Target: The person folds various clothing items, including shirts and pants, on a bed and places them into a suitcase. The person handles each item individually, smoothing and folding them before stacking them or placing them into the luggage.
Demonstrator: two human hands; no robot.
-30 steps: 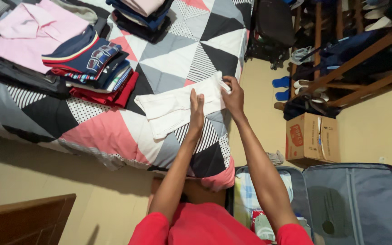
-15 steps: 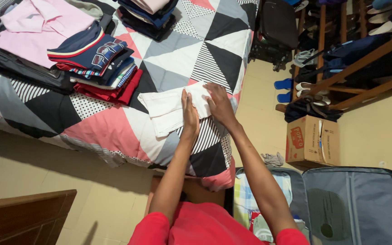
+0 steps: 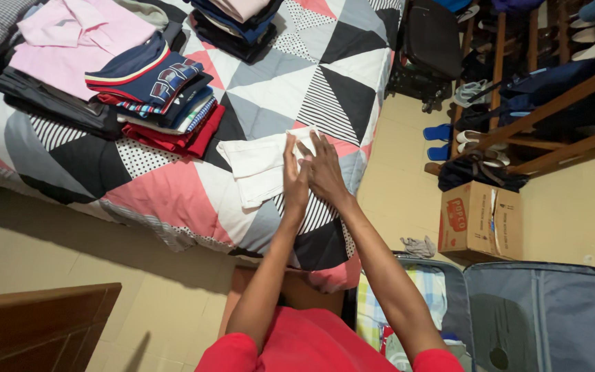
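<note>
Bed (image 3: 173,200) fills the upper left and centre of the frame. Stacks of folded clothes (image 3: 156,96) lie on it at upper left; a folded garment (image 3: 259,165) lies at centre, right of the stacks, under both hands. Cardboard box (image 3: 480,220) stands on the floor at right, below the shoe rack (image 3: 538,83). Open suitcase (image 3: 545,317) lies at lower right.

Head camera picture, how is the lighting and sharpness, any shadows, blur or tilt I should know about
Head view: warm, dim indoor light; the white folded garment is the brightest patch but keeps its creases. The left hand and right hand on it are slightly soft. A dark shadow lies under the bed edge, and the whole scene sits tilted in frame.
</note>
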